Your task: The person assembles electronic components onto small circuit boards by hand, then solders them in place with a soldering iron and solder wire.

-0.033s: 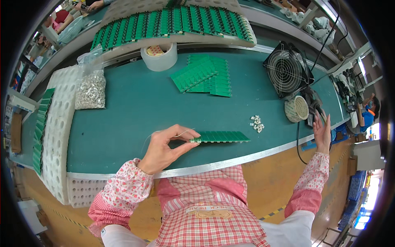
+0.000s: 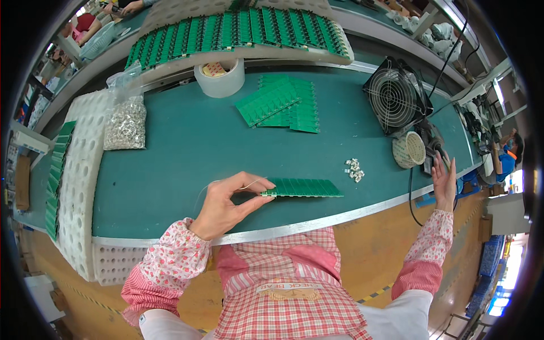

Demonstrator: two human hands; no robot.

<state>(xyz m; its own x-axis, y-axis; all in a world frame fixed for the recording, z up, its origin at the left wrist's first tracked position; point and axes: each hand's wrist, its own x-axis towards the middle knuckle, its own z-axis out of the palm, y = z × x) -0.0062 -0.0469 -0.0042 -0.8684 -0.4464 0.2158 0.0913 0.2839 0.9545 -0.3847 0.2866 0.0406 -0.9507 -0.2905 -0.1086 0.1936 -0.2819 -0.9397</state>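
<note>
My left hand (image 2: 229, 205) pinches the left end of a green circuit board panel (image 2: 306, 188) between thumb and fingers, tilted just above the bench near its front edge. A thin solder wire (image 2: 249, 185) also runs through these fingers and loops out to the left. At the far right, my right hand (image 2: 444, 182) has its fingers around the handle of a soldering iron (image 2: 442, 154) at its dark stand (image 2: 429, 136); the fingers partly hide the handle. Between the hands lies a small pile of white connectors (image 2: 355, 170).
Several green panels (image 2: 277, 105) lie mid-bench. A tape roll (image 2: 220, 79), a bag of small parts (image 2: 125, 124), a black fan (image 2: 392, 97) and a small tape ring (image 2: 408, 150) stand around. White foam trays (image 2: 79, 170) hold boards at left and back. A cable (image 2: 410, 195) hangs over the front edge.
The panel in my left hand has tipped very slightly. My right hand stays almost in place at the soldering iron.
</note>
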